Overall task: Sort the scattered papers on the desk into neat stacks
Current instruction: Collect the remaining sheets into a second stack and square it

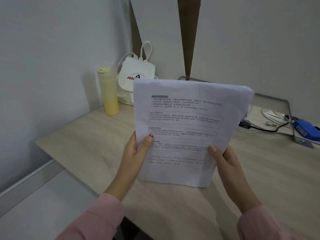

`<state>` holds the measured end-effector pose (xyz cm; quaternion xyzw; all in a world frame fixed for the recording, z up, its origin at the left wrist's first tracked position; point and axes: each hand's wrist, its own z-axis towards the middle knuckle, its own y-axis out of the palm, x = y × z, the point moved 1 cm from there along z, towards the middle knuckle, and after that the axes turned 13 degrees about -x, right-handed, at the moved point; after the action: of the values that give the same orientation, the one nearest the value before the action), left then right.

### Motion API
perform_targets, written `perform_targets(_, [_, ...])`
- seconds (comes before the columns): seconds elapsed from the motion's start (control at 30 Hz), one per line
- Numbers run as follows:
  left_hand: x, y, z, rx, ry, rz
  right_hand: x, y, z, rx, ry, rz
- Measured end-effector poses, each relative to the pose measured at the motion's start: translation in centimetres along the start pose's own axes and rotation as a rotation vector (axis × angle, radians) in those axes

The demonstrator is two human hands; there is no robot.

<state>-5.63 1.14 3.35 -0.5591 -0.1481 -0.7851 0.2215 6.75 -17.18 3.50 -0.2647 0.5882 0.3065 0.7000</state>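
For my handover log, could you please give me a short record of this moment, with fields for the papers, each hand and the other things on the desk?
papers: one bundle of printed sheets, held upright, top edges slightly fanned; whether its lower edge touches the desk is unclear
left hand: grips the bundle's lower left edge, thumb on the front sheet
right hand: grips the lower right edge, thumb on the front sheet
desk: light wood
back corner: yellow bottle upright beside a white canvas bag
right side: cables and a blue object
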Motion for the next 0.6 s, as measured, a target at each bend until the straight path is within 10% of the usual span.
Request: perform_targets(0.6, [1.0, -15.8, -9.7, 0.466, -0.337, 0.209, 2.2, 15.9, 1.5, -0.470, 0.261, 0.045])
